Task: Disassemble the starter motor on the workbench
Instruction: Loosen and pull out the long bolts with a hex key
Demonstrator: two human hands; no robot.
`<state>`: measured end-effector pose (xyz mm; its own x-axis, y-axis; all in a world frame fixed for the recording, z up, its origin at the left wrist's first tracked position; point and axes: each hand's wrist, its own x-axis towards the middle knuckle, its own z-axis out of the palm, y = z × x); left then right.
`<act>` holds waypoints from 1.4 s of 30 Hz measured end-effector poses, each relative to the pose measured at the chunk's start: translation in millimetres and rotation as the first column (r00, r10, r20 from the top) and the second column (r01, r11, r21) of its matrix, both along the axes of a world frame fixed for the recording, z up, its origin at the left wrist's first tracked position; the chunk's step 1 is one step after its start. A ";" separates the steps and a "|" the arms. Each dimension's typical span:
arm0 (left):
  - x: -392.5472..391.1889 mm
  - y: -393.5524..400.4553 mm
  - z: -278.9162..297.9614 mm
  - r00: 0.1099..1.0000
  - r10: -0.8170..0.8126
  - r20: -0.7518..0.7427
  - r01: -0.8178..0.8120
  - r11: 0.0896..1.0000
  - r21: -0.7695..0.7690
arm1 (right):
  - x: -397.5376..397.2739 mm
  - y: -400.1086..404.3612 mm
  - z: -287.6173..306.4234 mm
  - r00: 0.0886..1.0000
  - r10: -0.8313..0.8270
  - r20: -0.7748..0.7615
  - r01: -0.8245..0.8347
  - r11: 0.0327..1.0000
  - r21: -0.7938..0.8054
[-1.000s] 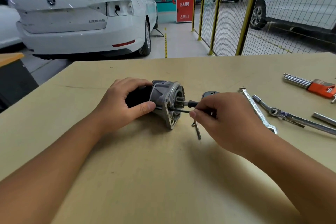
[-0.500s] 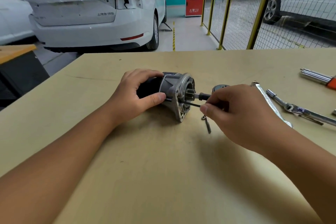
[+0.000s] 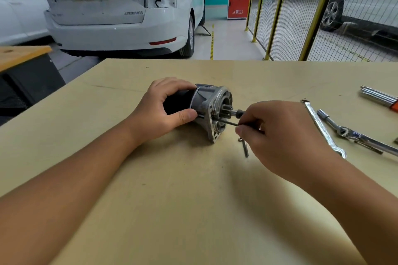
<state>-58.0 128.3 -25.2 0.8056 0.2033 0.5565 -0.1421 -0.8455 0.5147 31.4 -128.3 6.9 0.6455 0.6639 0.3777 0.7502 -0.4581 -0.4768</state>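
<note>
The right hand [image 3: 277, 135] is pinching a thin dark through-bolt [image 3: 229, 123] between its curled fingers [image 3: 241, 129] at the starter motor [image 3: 207, 108]'s silver nose. The left hand [image 3: 160, 112] is gripping the motor's black body, fingers over the top and thumb against the side. The motor is lying on its side on the bench [image 3: 172, 200]. A loose bolt [image 3: 245, 148] is lying just beside it, wrenches [image 3: 323, 129] further right.
</note>
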 end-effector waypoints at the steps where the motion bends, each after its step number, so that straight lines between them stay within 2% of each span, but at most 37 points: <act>1: -0.4 -0.4 -0.2 1.000 0.002 -0.003 -0.002 1.000 0.006 | -0.1 -0.4 0.0 1.000 0.000 -0.002 0.000 1.000 0.006; 10: -0.1 2.4 -1.7 1.000 0.001 -0.014 -0.001 1.000 -0.005 | 1.4 0.2 -3.5 0.987 0.114 -0.112 -0.107 0.992 0.063; 13: -0.3 1.2 -0.2 1.000 -0.001 -0.028 0.001 1.000 -0.009 | 1.7 -0.4 -2.4 0.981 0.154 -0.121 -0.156 0.988 -0.008; 16: -0.8 -0.1 -0.2 1.000 0.003 -0.028 -0.003 1.000 -0.008 | 3.2 -0.4 0.3 0.984 0.168 -0.066 -0.173 0.981 -0.087; 20: -1.1 0.5 -0.3 1.000 0.003 -0.028 -0.003 1.000 -0.012 | 0.5 -2.1 4.6 0.985 0.164 0.053 -0.157 0.982 -0.103; 25: -1.1 0.8 -3.1 1.000 0.010 -0.012 -0.011 1.000 -0.015 | -1.0 -2.8 5.6 0.985 0.084 0.153 -0.076 0.996 -0.053; 31: 0.1 -2.5 -5.8 1.000 0.028 0.005 -0.028 1.000 -0.005 | 4.0 3.1 -1.7 1.000 0.027 0.010 -0.027 1.000 0.000; 42: 2.7 -5.0 -8.6 0.994 0.087 -0.066 -0.085 0.996 0.023 | 2.8 6.1 -2.1 0.981 -0.034 -0.192 0.036 0.999 0.005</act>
<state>-55.3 123.3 -33.8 0.8212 0.2628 0.5066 -0.0341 -0.8635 0.5032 34.2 -122.1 4.8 0.7291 0.6371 0.2501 0.6282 -0.4779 -0.6140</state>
